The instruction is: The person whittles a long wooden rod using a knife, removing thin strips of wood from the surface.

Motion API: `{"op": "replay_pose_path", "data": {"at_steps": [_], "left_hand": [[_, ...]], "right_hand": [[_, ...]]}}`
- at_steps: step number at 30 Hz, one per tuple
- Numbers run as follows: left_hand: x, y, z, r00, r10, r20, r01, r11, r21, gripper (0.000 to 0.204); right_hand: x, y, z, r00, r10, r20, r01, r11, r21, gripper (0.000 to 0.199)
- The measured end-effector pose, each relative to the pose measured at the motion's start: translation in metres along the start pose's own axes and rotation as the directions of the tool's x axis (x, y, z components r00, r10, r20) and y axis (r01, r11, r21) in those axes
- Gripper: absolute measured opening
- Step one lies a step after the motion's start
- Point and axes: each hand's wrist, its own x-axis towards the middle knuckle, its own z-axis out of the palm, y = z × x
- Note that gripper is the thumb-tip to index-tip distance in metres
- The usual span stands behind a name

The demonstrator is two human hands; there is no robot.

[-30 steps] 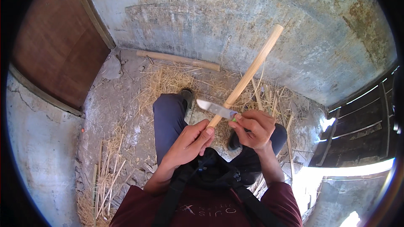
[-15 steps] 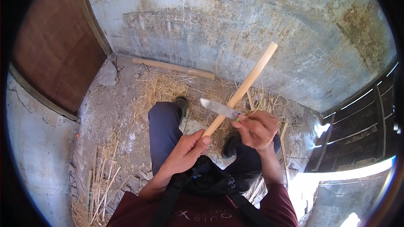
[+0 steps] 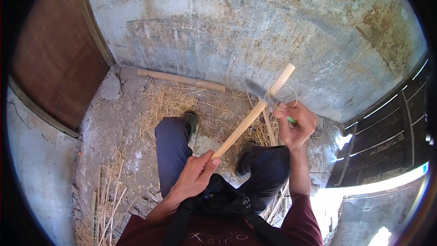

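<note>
A pale, peeled stick [image 3: 243, 126] slants up and away to the right, its near end closed in my left hand [image 3: 196, 171]. My right hand [image 3: 296, 123] grips a knife [image 3: 258, 90] by its handle, of which a bit of green shows between the fingers. The blade, blurred by motion, crosses the stick in its far half and points up to the left. A thin curled shaving [image 3: 291, 93] loops beside the blade, above my right hand.
Heaps of shavings [image 3: 166, 105] and thin strips [image 3: 109, 205] litter the floor. A longer pole [image 3: 182, 79] lies along the foot of the stained wall [image 3: 195, 32]. At the left is a brown door panel [image 3: 57, 54]; dark slats [image 3: 382, 141] stand at the right.
My right hand and the knife have moved up along the stick towards its far end. A curled shaving now loops by the blade. The stick's far end sits slightly lower in view.
</note>
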Motion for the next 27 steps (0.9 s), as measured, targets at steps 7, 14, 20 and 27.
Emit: {"op": "replay_pose_path", "data": {"at_steps": [7, 14, 20, 27], "left_hand": [[0.001, 0.006, 0.0, 0.997, 0.045, -0.061, -0.041, 0.997, 0.07, 0.025], [0.001, 0.008, 0.0, 0.998, 0.012, -0.055, -0.01, 0.999, 0.034, 0.034], [0.002, 0.01, 0.0, 0.994, 0.084, -0.066, -0.08, 0.995, 0.063, 0.025], [0.0, 0.014, -0.002, 0.991, 0.106, -0.078, -0.101, 0.992, 0.073, 0.025]], "right_hand": [[0.007, -0.003, 0.002, 0.981, -0.167, 0.099, 0.166, 0.986, 0.023, 0.021], [0.003, -0.01, 0.005, 0.967, -0.215, 0.135, 0.219, 0.976, -0.011, 0.022], [-0.008, -0.033, 0.011, 0.923, -0.276, 0.267, 0.286, 0.958, 0.002, 0.024], [-0.005, -0.041, 0.011, 0.922, -0.304, 0.238, 0.324, 0.945, -0.046, 0.028]]}}
